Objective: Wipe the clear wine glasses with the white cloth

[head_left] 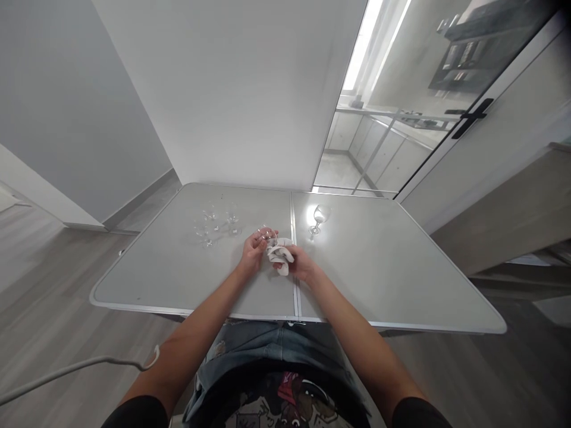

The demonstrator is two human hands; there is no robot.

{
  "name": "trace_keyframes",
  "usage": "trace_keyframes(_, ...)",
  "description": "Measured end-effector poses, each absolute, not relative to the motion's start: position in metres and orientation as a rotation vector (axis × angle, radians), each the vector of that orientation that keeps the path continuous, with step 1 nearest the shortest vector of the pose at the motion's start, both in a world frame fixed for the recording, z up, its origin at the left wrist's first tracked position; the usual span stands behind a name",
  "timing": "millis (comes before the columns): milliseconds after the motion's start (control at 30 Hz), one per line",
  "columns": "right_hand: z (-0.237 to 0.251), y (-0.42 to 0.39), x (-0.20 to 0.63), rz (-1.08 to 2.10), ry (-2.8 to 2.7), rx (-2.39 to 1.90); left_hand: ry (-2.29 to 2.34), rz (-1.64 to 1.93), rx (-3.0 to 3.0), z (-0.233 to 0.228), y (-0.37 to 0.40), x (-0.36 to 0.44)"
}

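Note:
My left hand point(254, 248) is closed around the clear bowl of a wine glass point(266, 233), held tilted above the middle of the table. In my right hand point(300, 263) is a bunched white cloth point(281, 254), pressed against the glass; the cloth hides the glass's lower part. Beyond my right hand, one stemmed glass point(318, 220) stands upright on the right half of the table. Several more clear glasses point(209, 224) stand grouped on the left half, their outlines faint against the grey surface.
The grey folding table point(379, 267) has a metal rim and a centre seam. A white wall point(232, 89) rises behind it. To the right is a glazed door with a black handle point(473, 119). A pale cable point(89, 361) crosses at lower left, near my left forearm.

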State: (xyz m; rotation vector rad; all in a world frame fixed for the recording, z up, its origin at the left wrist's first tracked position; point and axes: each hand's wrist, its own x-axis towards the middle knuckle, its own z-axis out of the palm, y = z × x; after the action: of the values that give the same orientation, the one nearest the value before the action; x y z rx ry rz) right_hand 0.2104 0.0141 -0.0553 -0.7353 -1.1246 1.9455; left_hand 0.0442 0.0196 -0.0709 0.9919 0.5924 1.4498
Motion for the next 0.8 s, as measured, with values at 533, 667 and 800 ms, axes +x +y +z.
trace_keyframes(533,-0.060,0.009,0.204,1.538,-1.457,-0.913,0.615,1.465,0.986,-0.074,0.021,0.043)
trace_keyframes(667,-0.059,0.014,0.213,2.037,-1.113,-0.639,0.566,1.448,1.043,-0.073,0.020,0.043)
trace_keyframes(800,-0.062,0.015,0.214,1.723,-1.372,-0.833,0.599,1.483,1.021,-0.072,0.021,0.045)
